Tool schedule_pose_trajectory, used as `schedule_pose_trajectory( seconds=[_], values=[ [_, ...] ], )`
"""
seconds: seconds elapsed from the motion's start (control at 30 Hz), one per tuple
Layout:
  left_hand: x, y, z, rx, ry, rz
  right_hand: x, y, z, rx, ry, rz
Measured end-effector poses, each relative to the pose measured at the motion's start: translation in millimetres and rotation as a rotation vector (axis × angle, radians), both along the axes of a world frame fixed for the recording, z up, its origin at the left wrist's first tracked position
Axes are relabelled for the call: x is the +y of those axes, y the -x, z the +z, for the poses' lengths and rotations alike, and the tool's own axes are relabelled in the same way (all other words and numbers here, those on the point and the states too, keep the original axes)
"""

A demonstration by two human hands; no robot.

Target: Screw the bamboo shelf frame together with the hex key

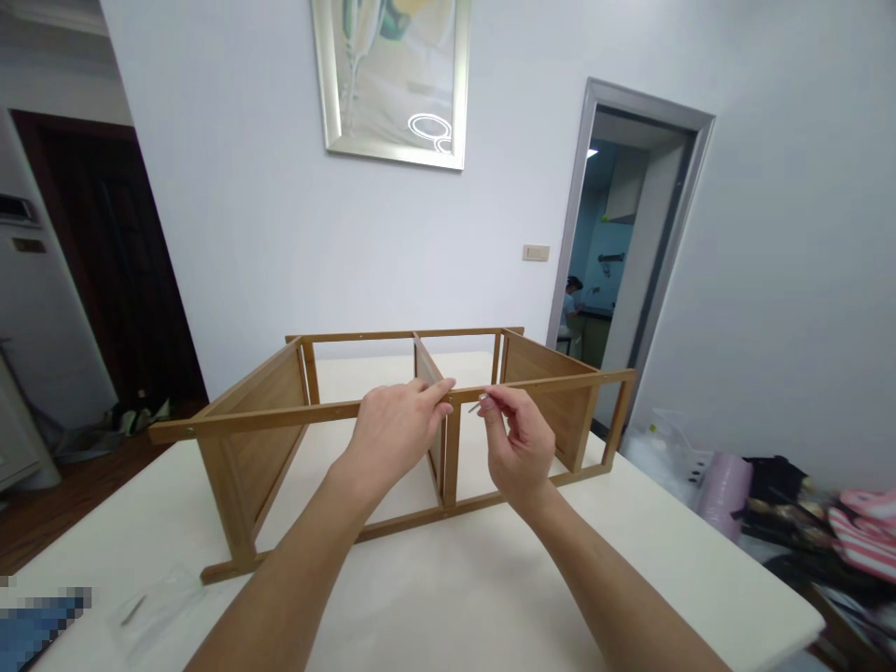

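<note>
A wooden shelf frame [336, 412] lies on its side on the white table, its boards standing upright between the rails. My left hand [396, 434] is over the near top rail, gripping it beside the middle board [432, 415], with the index finger stretched along the wood and the thumb lower down. Just right of that joint, my right hand [519, 443] pinches a small thin metal rod [474, 407] between thumb and fingertips. The rod is partly hidden by the fingers, so I cannot tell whether it is a screw or a key.
On the white table [700, 569], a clear plastic bag [158, 611] with a small dark rod lies front left, near a blurred blue object [42, 627]. Bags and a purple roll [726, 495] are heaped beyond the right edge. A person [570, 308] is in the room through the doorway.
</note>
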State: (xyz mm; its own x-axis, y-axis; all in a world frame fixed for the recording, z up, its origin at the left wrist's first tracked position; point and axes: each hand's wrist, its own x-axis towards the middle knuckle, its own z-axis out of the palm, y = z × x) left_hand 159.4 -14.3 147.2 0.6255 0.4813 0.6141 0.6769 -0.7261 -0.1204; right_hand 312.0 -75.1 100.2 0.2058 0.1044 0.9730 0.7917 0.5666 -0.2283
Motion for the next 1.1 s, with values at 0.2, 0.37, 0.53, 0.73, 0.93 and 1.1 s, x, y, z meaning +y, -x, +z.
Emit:
schedule_pose_trajectory(
  seconds=[0.2, 0.37, 0.53, 0.73, 0.93, 1.1],
  values=[
    [5.6, -3.2, -6.0, -0.012, 0.012, 0.032, -1.9, 2.9, -8.8, -0.064, -0.063, -0.005],
    [3.3, -3.7, -6.9, -0.017, -0.013, 0.037, -4.9, 6.9, -11.6, -0.255, -0.121, -0.054],
    [-1.1, -2.9, -4.0, -0.011, -0.017, 0.006, -4.8, 2.0, -15.9, -0.318, -0.136, -0.062],
    [-2.1, -5.4, -3.7, -0.03, 0.016, 0.038, -2.4, 0.0, -16.5, -0.345, -0.107, -0.076],
    [0.2, -5.6, -5.5, -0.029, 0.003, 0.037, 0.5, -0.5, -18.6, -0.375, -0.094, -0.059],
    [1.6, -5.7, -6.6, -0.034, -0.006, 0.032, 0.2, -5.3, -18.5, -0.443, -0.084, -0.116]
  ],
)
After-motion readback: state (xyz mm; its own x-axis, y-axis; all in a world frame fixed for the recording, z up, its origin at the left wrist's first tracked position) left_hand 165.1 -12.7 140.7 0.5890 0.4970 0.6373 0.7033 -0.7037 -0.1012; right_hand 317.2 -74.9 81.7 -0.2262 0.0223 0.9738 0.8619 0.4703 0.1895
